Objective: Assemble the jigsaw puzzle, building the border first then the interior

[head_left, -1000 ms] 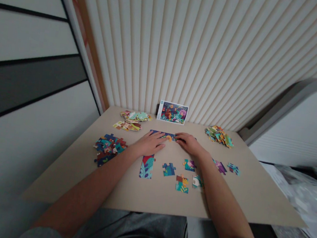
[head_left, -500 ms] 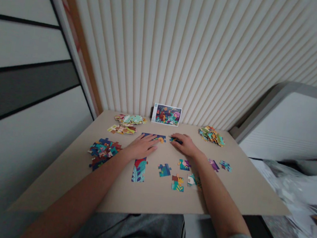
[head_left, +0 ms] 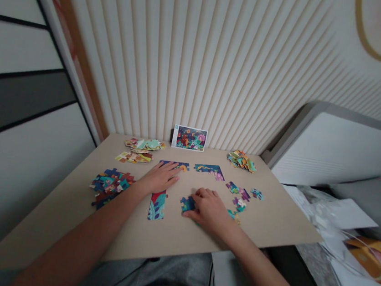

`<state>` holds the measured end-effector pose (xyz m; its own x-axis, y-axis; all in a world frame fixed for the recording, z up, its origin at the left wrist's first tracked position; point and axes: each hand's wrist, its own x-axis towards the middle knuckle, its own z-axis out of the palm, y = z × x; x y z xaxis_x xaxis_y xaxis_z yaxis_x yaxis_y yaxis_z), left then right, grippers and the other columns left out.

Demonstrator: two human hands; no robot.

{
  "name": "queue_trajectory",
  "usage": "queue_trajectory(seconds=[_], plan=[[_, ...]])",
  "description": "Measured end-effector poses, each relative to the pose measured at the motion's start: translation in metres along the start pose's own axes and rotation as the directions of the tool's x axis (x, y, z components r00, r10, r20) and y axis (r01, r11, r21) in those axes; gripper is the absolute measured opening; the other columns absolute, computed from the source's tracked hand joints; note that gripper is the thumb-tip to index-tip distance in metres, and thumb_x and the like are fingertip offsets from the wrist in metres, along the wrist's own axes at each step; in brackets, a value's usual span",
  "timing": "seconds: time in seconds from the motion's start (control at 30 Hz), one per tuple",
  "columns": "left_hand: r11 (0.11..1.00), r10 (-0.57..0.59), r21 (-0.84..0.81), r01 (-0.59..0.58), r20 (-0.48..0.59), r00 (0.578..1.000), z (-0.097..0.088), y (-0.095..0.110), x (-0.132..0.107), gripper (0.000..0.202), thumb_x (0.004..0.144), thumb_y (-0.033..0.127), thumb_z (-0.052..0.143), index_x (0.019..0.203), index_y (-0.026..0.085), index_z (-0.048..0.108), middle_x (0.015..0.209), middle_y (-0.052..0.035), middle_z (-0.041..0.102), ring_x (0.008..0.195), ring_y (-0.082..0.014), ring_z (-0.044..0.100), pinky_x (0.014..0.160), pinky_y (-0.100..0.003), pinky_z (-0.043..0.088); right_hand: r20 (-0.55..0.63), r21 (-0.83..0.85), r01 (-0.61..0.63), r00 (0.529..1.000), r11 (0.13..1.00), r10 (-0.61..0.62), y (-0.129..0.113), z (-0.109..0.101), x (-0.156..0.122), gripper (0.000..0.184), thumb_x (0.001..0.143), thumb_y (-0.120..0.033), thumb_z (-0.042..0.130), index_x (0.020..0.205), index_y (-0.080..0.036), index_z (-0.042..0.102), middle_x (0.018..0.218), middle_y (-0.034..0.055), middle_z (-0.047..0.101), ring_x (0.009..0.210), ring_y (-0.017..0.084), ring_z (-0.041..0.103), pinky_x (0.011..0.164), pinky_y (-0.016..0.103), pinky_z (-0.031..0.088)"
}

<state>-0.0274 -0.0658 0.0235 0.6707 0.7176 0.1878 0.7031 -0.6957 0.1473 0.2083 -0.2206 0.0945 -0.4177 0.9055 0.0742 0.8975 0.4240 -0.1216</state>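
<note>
The right hand (head_left: 208,208) lies knuckles-up, fingers curled narrowly onto a small flat teal-and-blue cardboard jigsaw piece (head_left: 187,203), knobbed at its edges, well in front of the glossy floral picture card (head_left: 189,138); the left hand (head_left: 159,176) rests palm-down, fingers spread wide, tips touching a dark-blue strip of joined pieces (head_left: 174,164) just in front of that card

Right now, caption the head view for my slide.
Right hand on a loose blue puzzle piece, left hand flat by a joined strip, on a beige table.
</note>
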Motion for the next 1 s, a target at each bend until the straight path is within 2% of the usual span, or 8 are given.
queue_trajectory(seconds=[0.2, 0.37, 0.57, 0.63, 0.73, 0.83, 0.9, 1.0], plan=[[1.0, -0.001, 0.005, 0.001, 0.003, 1.0, 0.006, -0.004, 0.001, 0.055, 0.105, 0.053, 0.029, 0.155, 0.032, 0.04, 0.164, -0.0038, 0.035, 0.151, -0.0265, 0.03, 0.123, -0.053, 0.02, 0.075, 0.116, 0.075, 0.994, 0.99, -0.084, 0.012, -0.006, 0.01, 0.044, 0.09, -0.044, 0.072, 0.129, -0.025, 0.067, 0.114, 0.0104, 0.064, 0.107, 0.026, 0.06, 0.093, 0.035, 0.042], [1.0, -0.007, -0.002, 0.007, 0.014, 1.0, 0.005, -0.003, 0.001, 0.056, 0.104, 0.053, 0.031, 0.155, 0.032, 0.04, 0.164, -0.0037, 0.034, 0.152, -0.0269, 0.029, 0.123, -0.053, 0.019, 0.112, 0.073, 0.108, 0.987, 0.991, -0.116, 0.023, -0.009, 0.023, 0.042, 0.099, -0.022, 0.056, 0.14, -0.026, 0.059, 0.111, 0.0101, 0.065, 0.103, 0.022, 0.062, 0.091, 0.031, 0.042], [1.0, -0.008, -0.017, 0.008, 0.012, 1.0, -0.001, 0.001, 0.0, 0.057, 0.104, 0.054, 0.031, 0.155, 0.03, 0.04, 0.164, -0.0053, 0.034, 0.152, -0.0263, 0.029, 0.123, -0.051, 0.02, 0.026, -0.018, 0.009, 1.0, 1.0, -0.009, -0.006, 0.002, 0.02, 0.044, 0.098, -0.052, 0.057, 0.135, -0.03, 0.062, 0.115, 0.0114, 0.064, 0.109, 0.027, 0.059, 0.093, 0.037, 0.043], [1.0, -0.011, -0.016, 0.011, 0.012, 1.0, -0.003, 0.002, 0.0, 0.057, 0.104, 0.053, 0.031, 0.155, 0.03, 0.039, 0.164, -0.0058, 0.033, 0.152, -0.0265, 0.028, 0.123, -0.052, 0.02, 0.036, -0.013, 0.041, 0.999, 0.999, -0.04, -0.006, 0.004, 0.023, 0.037, 0.097, -0.049, 0.06, 0.129, -0.032, 0.066, 0.118, 0.0106, 0.064, 0.111, 0.028, 0.059, 0.094, 0.038, 0.043], [1.0, -0.007, -0.019, 0.008, 0.02, 1.0, -0.004, 0.003, 0.0, 0.056, 0.104, 0.052, 0.031, 0.156, 0.03, 0.038, 0.164, -0.0061, 0.034, 0.152, -0.0262, 0.029, 0.122, -0.052, 0.022, 0.056, 0.025, 0.146, 0.988, 0.989, -0.147, 0.009, 0.005, 0.031, 0.034, 0.099, -0.027, 0.058, 0.132, -0.033, 0.065, 0.13, 0.0089, 0.063, 0.118, 0.026, 0.059, 0.099, 0.038, 0.042], [1.0, -0.014, -0.02, 0.015, 0.028, 1.0, -0.006, 0.004, 0.0, 0.056, 0.104, 0.053, 0.032, 0.155, 0.031, 0.039, 0.164, -0.0061, 0.034, 0.152, -0.0264, 0.029, 0.122, -0.053, 0.022, -0.016, 0.037, 0.085, 0.996, 0.996, -0.084, 0.032, 0.006, 0.038, 0.049, 0.095, -0.013, 0.055, 0.143, -0.027, 0.056, 0.135, 0.0119, 0.062, 0.123, 0.024, 0.057, 0.105, 0.037, 0.039], [1.0, -0.024, -0.018, 0.024, 0.031, 0.999, -0.007, 0.004, -0.001, 0.056, 0.104, 0.052, 0.033, 0.155, 0.031, 0.039, 0.164, -0.0069, 0.035, 0.151, -0.0269, 0.03, 0.122, -0.053, 0.021, -0.058, 0.062, 0.015, 0.998, 0.998, -0.012, 0.043, 0.01, 0.039, 0.047, 0.097, -0.017, 0.055, 0.143, -0.021, 0.056, 0.131, 0.0139, 0.064, 0.122, 0.024, 0.058, 0.105, 0.036, 0.04], [1.0, -0.021, -0.021, 0.022, 0.03, 0.999, -0.009, 0.005, -0.002, 0.056, 0.104, 0.052, 0.032, 0.154, 0.029, 0.041, 0.163, -0.0081, 0.036, 0.151, -0.0271, 0.031, 0.121, -0.053, 0.022, -0.078, 0.11, 0.033, 0.997, 0.993, -0.025, 0.048, 0.017, 0.039, 0.047, 0.096, -0.039, 0.062, 0.14, -0.02, 0.059, 0.131, 0.0142, 0.064, 0.123, 0.026, 0.057, 0.106, 0.038, 0.041]])
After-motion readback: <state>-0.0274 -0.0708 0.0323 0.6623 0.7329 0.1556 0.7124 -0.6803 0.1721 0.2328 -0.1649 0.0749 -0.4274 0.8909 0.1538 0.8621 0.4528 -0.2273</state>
